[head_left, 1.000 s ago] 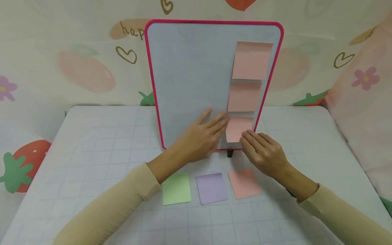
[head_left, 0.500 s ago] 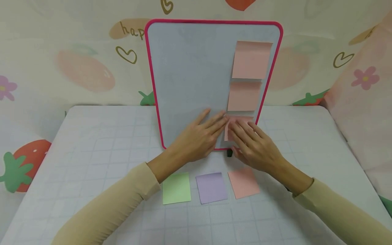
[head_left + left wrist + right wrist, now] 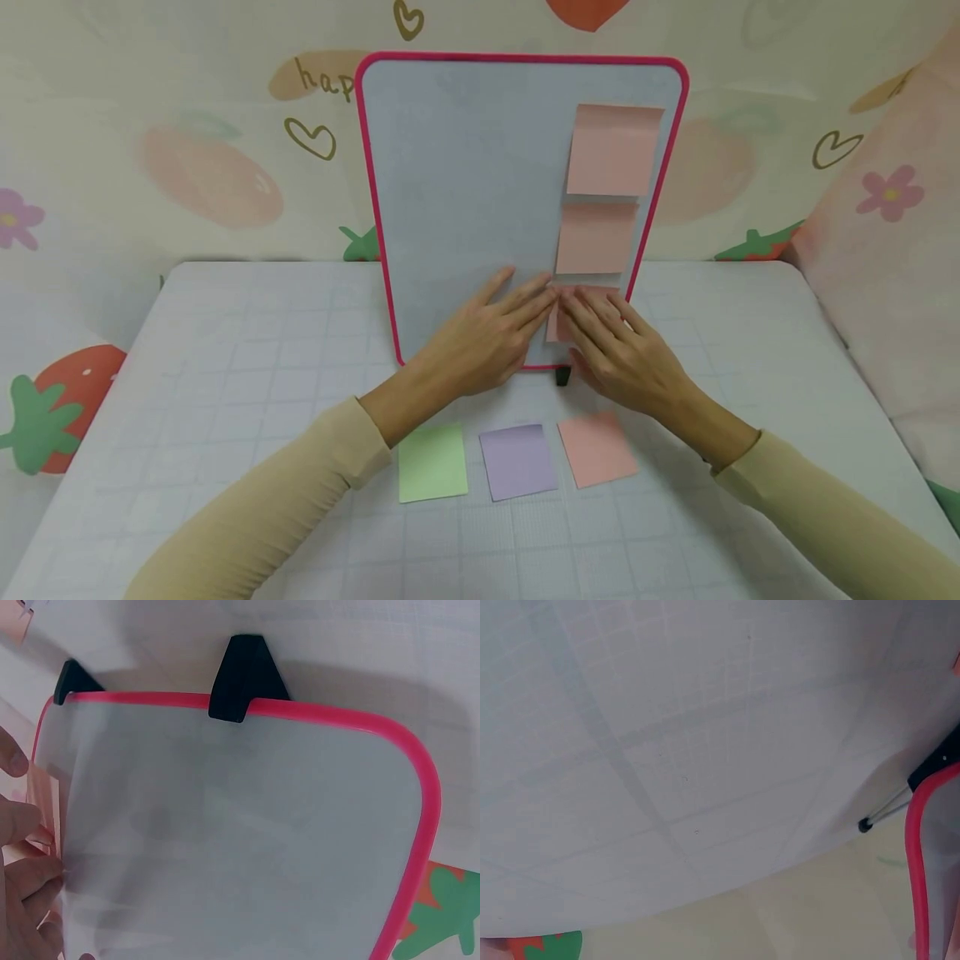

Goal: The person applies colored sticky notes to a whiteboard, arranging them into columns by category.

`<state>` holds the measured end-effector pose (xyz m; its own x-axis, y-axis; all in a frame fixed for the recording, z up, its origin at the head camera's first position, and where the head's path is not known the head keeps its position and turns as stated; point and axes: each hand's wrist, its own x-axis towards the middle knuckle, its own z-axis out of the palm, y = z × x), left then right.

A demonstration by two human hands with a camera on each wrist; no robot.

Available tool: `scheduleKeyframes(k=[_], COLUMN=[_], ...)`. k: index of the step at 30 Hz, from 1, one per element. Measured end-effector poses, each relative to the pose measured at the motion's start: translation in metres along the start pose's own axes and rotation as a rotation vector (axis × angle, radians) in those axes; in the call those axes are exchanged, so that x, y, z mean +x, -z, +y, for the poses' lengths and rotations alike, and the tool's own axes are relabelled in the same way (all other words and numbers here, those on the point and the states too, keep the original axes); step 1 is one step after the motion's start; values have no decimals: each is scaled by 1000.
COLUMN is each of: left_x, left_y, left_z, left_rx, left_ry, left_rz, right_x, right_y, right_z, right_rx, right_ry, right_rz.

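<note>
My left hand (image 3: 486,343) and right hand (image 3: 624,357) lie straight-fingered at the lowest square pink paper note (image 3: 557,330); likely light, pliant; best held by its edges.

The pale backdrop (image 3: 187,50) bears strawberries (image 3: 90,387), hearts (image 3: 310,138) and flowers (image 3: 890,193); shadows are soft. The white tabletop (image 3: 247,333) is faintly gridded.

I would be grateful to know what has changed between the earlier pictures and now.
The right hand has moved left and slightly up from the lower right corner of the lowest pink note, and its fingers now lie across it. The left hand, the two pink notes above, and the green note, purple note and pink note on the table stayed put.
</note>
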<state>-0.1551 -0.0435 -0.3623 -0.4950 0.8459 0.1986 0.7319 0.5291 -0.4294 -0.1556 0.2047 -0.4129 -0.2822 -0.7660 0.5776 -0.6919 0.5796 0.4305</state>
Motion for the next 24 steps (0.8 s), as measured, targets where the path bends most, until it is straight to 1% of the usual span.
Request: scheduleKeyframes(k=[7, 16, 24], left_x=[0, 0, 1], left_y=[0, -1, -2], left_z=[0, 0, 0], left_rx=[10, 6, -14], left_ry=[4, 7, 17], left_rz=[8, 14, -5], right_x=[-1, -12, -23], right_y=[1, 6, 11], right_z=[4, 12, 19], right_rx=[-18, -12, 7], right_ry=[12, 9, -44], right_rz=[-3, 1, 2])
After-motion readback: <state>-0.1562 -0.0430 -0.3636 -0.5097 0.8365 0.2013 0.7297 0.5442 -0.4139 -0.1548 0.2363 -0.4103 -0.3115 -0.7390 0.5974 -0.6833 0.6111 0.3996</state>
